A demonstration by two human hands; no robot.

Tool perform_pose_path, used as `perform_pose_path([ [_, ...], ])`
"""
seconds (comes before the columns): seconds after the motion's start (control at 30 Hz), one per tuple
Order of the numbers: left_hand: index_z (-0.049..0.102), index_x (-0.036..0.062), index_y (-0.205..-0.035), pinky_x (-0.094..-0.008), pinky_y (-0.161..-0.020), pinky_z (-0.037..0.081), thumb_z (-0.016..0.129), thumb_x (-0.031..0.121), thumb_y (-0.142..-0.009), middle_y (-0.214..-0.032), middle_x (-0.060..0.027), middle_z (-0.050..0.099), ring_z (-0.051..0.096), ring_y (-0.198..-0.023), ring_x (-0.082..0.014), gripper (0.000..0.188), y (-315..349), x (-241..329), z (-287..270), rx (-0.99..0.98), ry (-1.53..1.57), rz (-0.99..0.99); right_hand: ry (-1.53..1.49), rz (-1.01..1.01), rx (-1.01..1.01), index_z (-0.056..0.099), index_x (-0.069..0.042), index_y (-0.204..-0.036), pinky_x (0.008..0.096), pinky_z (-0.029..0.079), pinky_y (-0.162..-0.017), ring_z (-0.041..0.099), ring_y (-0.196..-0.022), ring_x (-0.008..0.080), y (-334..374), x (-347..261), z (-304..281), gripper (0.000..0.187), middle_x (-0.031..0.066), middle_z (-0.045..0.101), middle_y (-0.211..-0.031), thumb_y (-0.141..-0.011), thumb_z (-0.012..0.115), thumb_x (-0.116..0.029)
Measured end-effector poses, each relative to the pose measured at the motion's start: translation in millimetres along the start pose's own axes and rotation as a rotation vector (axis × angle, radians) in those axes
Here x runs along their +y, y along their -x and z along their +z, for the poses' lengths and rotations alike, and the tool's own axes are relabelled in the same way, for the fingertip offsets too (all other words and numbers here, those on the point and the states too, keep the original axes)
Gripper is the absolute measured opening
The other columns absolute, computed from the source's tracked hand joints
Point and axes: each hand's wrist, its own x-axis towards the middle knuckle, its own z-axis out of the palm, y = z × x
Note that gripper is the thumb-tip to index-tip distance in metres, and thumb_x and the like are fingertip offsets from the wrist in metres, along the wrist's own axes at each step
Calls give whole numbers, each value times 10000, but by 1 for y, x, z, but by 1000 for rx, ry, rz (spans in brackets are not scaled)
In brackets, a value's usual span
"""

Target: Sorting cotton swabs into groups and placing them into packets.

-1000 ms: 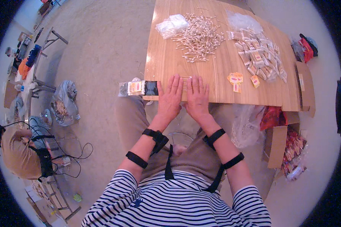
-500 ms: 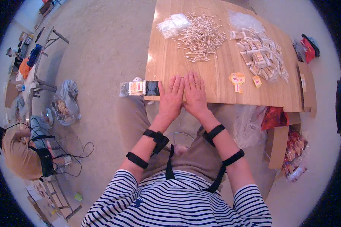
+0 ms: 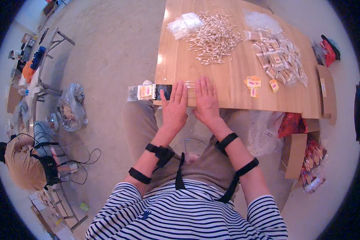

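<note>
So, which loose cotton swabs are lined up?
The small row between the left hand and right hand: those lie side by side, while the heap farther back is jumbled.

"What's on the near side of the worktop (image 3: 233, 96)?"

"A row of swabs (image 3: 191, 89), between the left grip (image 3: 175, 109) and the right grip (image 3: 206, 105). One packet (image 3: 147, 92) sits just past the left edge."

"And farther?"

"A swab pile (image 3: 214, 38), with bags (image 3: 185, 26) left, filled packets (image 3: 278, 60) right, cards (image 3: 253, 85) nearer than those."
</note>
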Motion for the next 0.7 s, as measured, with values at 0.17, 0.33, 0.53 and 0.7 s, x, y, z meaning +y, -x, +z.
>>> perform_pose_path([
  [0.17,312,47,-1571,-690,-1201,91,859,158,-644,-1668,-108,257,214,-1562,-275,1083,2,-2,3,-8,-44,38,-30,16,-49,317,48,-1529,496,187,-1262,235,-1533,371,0,-3,-7,975,223,300,-1612,-703,792,-158],
  [0.33,333,46,-1559,-705,-1193,97,865,166,-644,-1658,-112,278,216,-1560,-285,1065,-2,1,7,28,-59,46,9,14,-49,314,42,-1534,485,185,-1265,235,-1535,363,0,-1,-4,991,217,302,-1614,-706,808,-184],
  [0.53,351,48,-1548,-708,-1194,86,893,202,-614,-1645,-115,302,218,-1558,-297,1091,-10,0,6,2,-25,38,20,26,-75,317,35,-1537,482,188,-1265,240,-1534,355,-1,-3,-7,1014,209,304,-1616,-697,829,-213],
  [0.7,351,44,-1547,-709,-1194,78,894,223,-615,-1644,-113,303,204,-1562,-294,1093,-13,0,8,-1,-104,51,25,27,-72,319,30,-1537,491,190,-1263,237,-1534,355,-1,-3,-6,1028,207,304,-1616,-690,842,-224],
])
